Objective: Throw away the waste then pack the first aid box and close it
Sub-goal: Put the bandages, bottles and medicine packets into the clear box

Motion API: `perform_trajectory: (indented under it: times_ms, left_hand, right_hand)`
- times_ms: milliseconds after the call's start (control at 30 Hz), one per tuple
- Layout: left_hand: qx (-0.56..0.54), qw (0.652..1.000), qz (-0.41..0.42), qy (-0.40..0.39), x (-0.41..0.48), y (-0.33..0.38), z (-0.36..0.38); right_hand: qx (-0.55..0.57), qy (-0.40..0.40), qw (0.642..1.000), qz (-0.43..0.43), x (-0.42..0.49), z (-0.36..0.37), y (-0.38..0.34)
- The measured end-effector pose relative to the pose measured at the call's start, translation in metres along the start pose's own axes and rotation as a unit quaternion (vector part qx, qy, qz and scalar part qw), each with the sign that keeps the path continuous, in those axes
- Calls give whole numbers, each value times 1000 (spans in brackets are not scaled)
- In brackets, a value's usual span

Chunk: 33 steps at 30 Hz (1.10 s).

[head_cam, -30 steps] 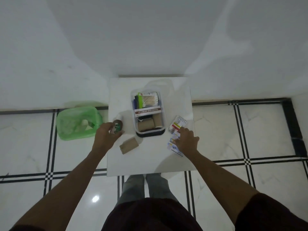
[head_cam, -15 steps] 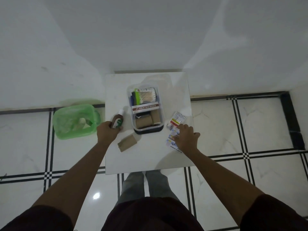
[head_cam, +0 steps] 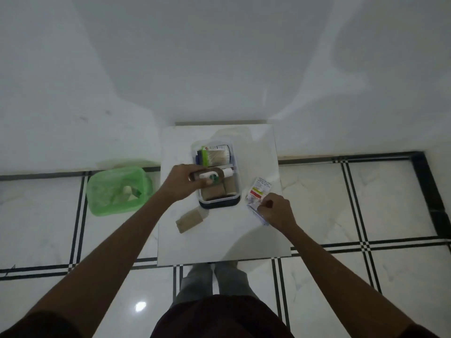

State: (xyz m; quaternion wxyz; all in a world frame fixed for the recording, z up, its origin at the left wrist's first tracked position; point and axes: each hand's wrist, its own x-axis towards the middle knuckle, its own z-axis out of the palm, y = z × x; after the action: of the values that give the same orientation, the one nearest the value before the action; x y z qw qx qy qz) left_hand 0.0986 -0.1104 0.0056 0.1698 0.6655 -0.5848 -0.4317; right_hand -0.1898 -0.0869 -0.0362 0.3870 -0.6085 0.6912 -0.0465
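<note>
The left hand point(head_cam: 181, 182), arm stretched forward, grips a small bottle point(head_cam: 211, 175) sideways over the open first aid box point(head_cam: 216, 175). The right hand point(head_cam: 274, 211), fingers curled, pinches sachets point(head_cam: 258, 191) on the tabletop point(head_cam: 219, 240).

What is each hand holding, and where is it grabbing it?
The left hand grips a small bottle by its bottom end, over the first aid box. The right hand pinches the near end of some packets on the table.
</note>
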Motion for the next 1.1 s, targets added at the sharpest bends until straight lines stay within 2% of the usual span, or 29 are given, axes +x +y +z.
perform_trajectory:
  times_ms: [200,267,333,467,633,767,867,967,1033,1100]
  left_hand:
    - [240,965,-59,-91,22,13,35]
    - [331,936,-40,-113,22,12,38]
    - [358,926,-25,-119,22,11,40]
    - [457,884,33,-91,22,4,45]
    - [404,905,127,37,0,-5,52]
    - [272,934,161,166,-25,-27,53]
    - [199,942,103,251,-51,-39,55]
    - [128,965,-5,227,-75,-60,62]
    - [146,975,-52,162,-86,-78,68]
    - [180,976,-89,89,-90,-95,73]
  right_hand:
    - [27,22,999,13,-5,-21,-2]
    - [49,40,998,18,-5,-25,-4]
    - [82,62,994,23,-3,-30,-8]
    - [143,87,986,14,2,-38,-23]
    - [199,84,975,-41,10,-52,-60]
    - [182,112,968,-134,20,-52,-99]
    - [155,86,959,-222,22,-39,-128]
    - [130,26,958,-254,31,-18,-142]
    - [83,-15,964,-251,42,-2,-139]
    - [-12,-30,971,-238,54,13,-132]
